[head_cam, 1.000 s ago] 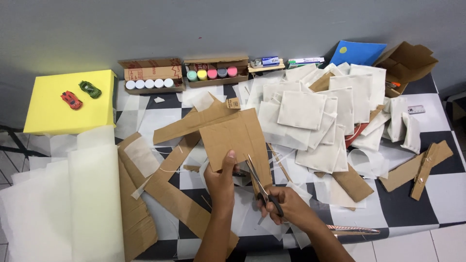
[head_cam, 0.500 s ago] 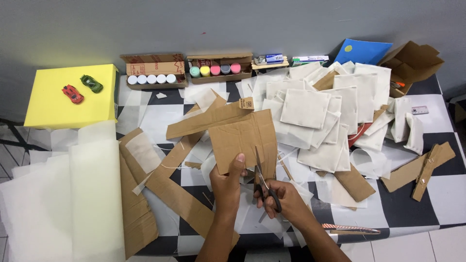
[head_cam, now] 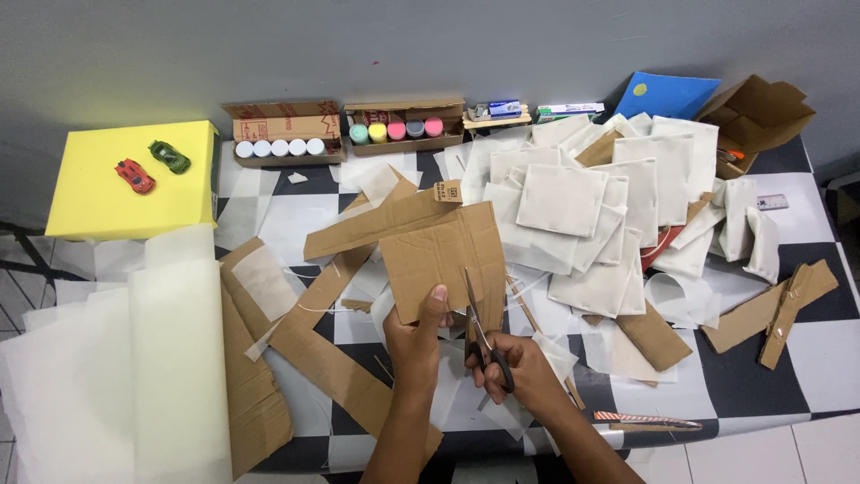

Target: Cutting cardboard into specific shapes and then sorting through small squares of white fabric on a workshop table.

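My left hand (head_cam: 417,333) pinches the lower edge of a brown cardboard sheet (head_cam: 441,255) and holds it up over the checkered table (head_cam: 824,358). My right hand (head_cam: 518,369) grips black-handled scissors (head_cam: 481,336), whose blades reach up into the sheet's lower edge just right of my left thumb. Long cardboard strips (head_cam: 381,224) lie under and to the left of the sheet.
A heap of white cloth squares (head_cam: 609,206) covers the right half. Two boxes of paint pots (head_cam: 340,134) stand along the back wall. A yellow block (head_cam: 90,193) at the far left carries two toy cars. White paper sheets (head_cam: 134,376) hang off the left front. An open cardboard box (head_cam: 761,112) sits at back right.
Both hands and the cardboard sheet have stayed near the table's front. The scissor blades have gone further up into the sheet's lower edge.
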